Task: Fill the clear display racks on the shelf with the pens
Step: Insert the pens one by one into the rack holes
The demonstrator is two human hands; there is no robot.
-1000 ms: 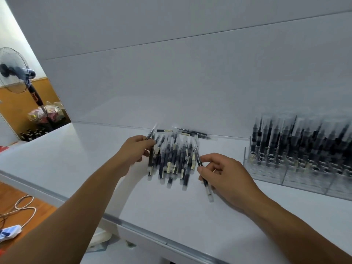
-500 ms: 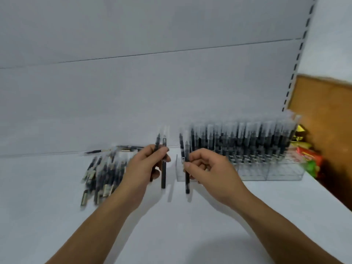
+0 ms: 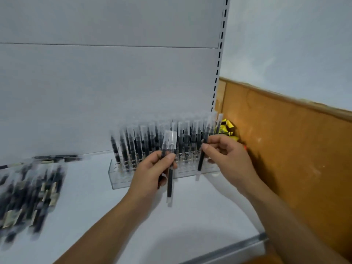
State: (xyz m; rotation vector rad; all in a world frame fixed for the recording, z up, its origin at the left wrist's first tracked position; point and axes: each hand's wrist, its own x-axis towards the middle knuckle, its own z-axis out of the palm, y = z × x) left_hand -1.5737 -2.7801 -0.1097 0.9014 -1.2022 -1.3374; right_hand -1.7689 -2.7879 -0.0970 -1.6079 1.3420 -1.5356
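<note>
A clear display rack (image 3: 122,181) stands on the white shelf against the back panel, holding several upright black pens with clear caps. My left hand (image 3: 152,172) grips two black pens (image 3: 169,185) upright, just in front of the rack. My right hand (image 3: 226,157) pinches one black pen (image 3: 200,161) upright at the rack's right end, close over its front holes. A loose pile of pens (image 3: 32,195) lies on the shelf at the left, blurred.
The white shelf (image 3: 190,225) has a metal front edge (image 3: 238,244) at the lower right. An orange-brown board (image 3: 295,149) stands to the right of the shelf. Yellow packets (image 3: 226,128) sit behind the rack's right end. A slotted upright (image 3: 219,60) runs up the back panel.
The view swung right from the pen pile to the rack. Both hands lifted pens off the pile and carried them right, and now hold them upright in front of the rack.
</note>
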